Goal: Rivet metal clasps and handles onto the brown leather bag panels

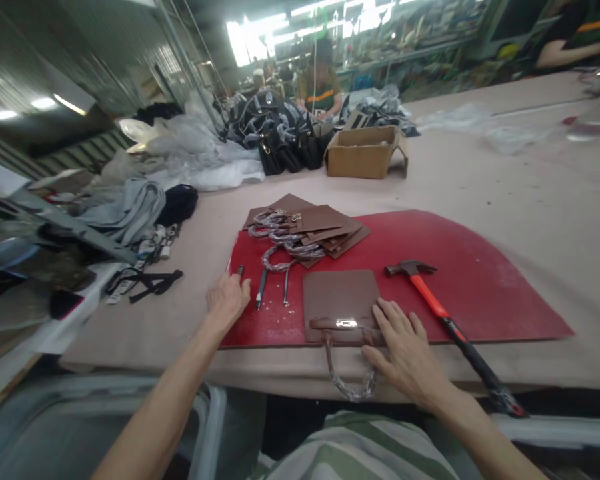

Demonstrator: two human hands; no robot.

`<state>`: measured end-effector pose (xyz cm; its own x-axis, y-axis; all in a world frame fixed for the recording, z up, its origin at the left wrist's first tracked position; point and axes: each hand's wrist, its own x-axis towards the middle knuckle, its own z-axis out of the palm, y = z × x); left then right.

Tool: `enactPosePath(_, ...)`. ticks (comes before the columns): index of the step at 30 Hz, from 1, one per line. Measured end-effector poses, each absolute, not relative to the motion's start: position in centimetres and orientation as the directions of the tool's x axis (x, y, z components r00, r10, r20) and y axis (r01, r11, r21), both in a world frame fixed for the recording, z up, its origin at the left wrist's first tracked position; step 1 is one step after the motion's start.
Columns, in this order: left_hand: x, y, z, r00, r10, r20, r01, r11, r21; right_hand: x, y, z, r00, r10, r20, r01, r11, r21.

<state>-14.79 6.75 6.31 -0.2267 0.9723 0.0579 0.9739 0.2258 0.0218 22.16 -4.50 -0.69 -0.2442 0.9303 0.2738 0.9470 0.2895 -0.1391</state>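
A brown leather bag panel lies flat before me, with a metal clasp and a plastic-wrapped handle hanging over the table's front edge. My right hand rests on its right side, fingers outstretched. At the left edge of a red mat, my left hand is closed around a dark metal tool, of which only one end shows. Right of that hand are a dark punch and a thin metal rod tool. A claw hammer with a red and black handle lies right of the panel.
Several brown panels with wrapped handles are piled at the mat's back. Farther off stand a cardboard box, black bags and clear plastic. Black straps lie left. Other people sit beyond the table.
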Motion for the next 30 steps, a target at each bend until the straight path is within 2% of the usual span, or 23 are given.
enactPosePath(2,-13.9,6.8,6.3,-0.166,0.986,0.012,0.984,0.164,0.071,22.1,-4.3,-0.2,-0.241,0.938,0.247,0.947,0.283,-0.15)
enactPosePath(5,-12.9,7.2,6.4,-0.162,0.976,-0.146,0.977,0.18,0.117,21.7,-3.8,0.3,-0.251,0.938,0.241,0.944,0.292,-0.154)
enactPosePath(9,-12.6,8.0,6.6,-0.214,0.957,-0.196,0.966,0.236,0.101,20.8,-3.2,0.4,-0.264,0.938,0.226,0.942,0.3,-0.147)
enactPosePath(14,-13.6,9.1,6.2,-0.189,0.942,-0.277,0.965,0.231,0.128,19.9,-3.5,0.6,-0.249,0.948,0.199,0.946,0.282,-0.159)
enactPosePath(18,-14.8,8.9,5.8,-0.139,0.926,-0.35,0.964,0.207,0.165,19.9,-3.8,0.9,-0.254,0.943,0.215,0.92,0.304,-0.247)
enactPosePath(21,-14.8,7.3,5.7,-0.155,0.95,-0.272,0.976,0.19,0.107,20.2,-3.7,1.4,-0.22,0.932,0.288,0.889,0.313,-0.334)
enactPosePath(23,-13.9,5.6,5.6,-0.12,0.986,-0.112,0.99,0.127,0.06,20.3,-3.4,2.0,-0.215,0.925,0.314,0.875,0.325,-0.359)
enactPosePath(25,-12.0,3.7,5.6,0.022,0.999,0.027,0.995,-0.024,0.092,20.3,-3.1,2.8,-0.257,0.924,0.282,0.872,0.348,-0.345)
enactPosePath(28,-8.0,1.1,5.5,0.355,0.931,0.088,0.901,-0.366,0.234,20.1,-2.3,3.9,-0.353,0.92,0.172,0.894,0.386,-0.227)
enactPosePath(30,-5.5,0.1,5.3,0.517,0.852,0.081,0.817,-0.52,0.25,20.0,-1.7,4.6,-0.433,0.897,0.087,0.893,0.44,-0.098)
